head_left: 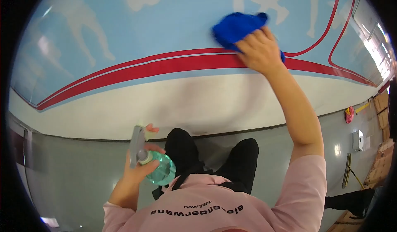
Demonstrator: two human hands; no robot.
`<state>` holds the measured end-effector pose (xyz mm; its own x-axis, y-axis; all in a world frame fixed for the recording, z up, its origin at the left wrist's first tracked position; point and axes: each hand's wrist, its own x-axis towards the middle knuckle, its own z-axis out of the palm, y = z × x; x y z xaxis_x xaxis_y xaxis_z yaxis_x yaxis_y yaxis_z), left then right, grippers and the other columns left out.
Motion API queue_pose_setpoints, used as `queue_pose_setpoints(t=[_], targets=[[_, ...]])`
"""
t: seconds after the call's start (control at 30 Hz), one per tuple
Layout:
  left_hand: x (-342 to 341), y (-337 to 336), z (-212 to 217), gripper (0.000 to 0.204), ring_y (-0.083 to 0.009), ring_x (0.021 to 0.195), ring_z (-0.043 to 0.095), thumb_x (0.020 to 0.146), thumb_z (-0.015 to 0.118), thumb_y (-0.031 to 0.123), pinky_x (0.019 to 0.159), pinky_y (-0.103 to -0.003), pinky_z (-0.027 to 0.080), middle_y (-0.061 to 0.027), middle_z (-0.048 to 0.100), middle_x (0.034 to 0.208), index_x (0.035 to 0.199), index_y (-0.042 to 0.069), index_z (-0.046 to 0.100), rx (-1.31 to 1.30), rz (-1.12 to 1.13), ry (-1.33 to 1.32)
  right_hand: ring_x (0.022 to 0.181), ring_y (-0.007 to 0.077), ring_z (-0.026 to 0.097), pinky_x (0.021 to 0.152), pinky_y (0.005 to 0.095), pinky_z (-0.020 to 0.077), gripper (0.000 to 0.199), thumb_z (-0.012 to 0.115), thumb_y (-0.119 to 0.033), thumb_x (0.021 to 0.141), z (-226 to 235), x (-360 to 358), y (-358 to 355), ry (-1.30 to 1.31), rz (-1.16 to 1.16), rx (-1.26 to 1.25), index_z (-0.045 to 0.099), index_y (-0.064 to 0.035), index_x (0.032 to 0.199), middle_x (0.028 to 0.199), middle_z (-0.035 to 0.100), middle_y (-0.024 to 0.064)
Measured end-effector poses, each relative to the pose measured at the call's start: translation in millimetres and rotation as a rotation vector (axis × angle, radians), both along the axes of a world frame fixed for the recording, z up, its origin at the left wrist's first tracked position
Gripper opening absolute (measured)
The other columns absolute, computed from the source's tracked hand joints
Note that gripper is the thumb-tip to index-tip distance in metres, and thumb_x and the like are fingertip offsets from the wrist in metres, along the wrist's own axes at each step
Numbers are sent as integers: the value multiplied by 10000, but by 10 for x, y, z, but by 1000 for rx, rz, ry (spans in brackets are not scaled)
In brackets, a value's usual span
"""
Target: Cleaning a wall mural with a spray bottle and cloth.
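Observation:
My right hand [261,52] presses a bunched blue cloth [236,28] against the wall, its fingers closed over the fabric. The wall's upper part is light blue [165,29] with pale human silhouettes, and a red stripe [178,66] with a thin white line borders it below. Down by my left thigh, my left hand [142,168] grips a spray bottle [162,169] by its neck. The bottle is see-through green with a grey trigger head [137,145], and one finger sticks out beyond the head.
Below the stripe, the white lower wall [132,104] meets a grey floor [74,170]. To the right are a white box [358,140], a flat mop [347,170], a red-and-pink bundle [349,114] and cardboard boxes [380,166]. Part of a dark-clothed leg [349,202] shows at lower right.

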<state>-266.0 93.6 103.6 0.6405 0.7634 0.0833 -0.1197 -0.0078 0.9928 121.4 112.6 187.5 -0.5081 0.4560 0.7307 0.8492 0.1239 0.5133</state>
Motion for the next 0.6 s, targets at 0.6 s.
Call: queue_pose_setpoints(t=[0.6], targets=[[1123,455,471,540,-138,856,521,693,657,124,743,-273,427,-76,504,1094,1174,21,434,234,46,-38,1059,270,463,895,435,353,411,580,-104,656,-15,-110,-629,115,-172,-21,549,-76,1065,1130,508,95]])
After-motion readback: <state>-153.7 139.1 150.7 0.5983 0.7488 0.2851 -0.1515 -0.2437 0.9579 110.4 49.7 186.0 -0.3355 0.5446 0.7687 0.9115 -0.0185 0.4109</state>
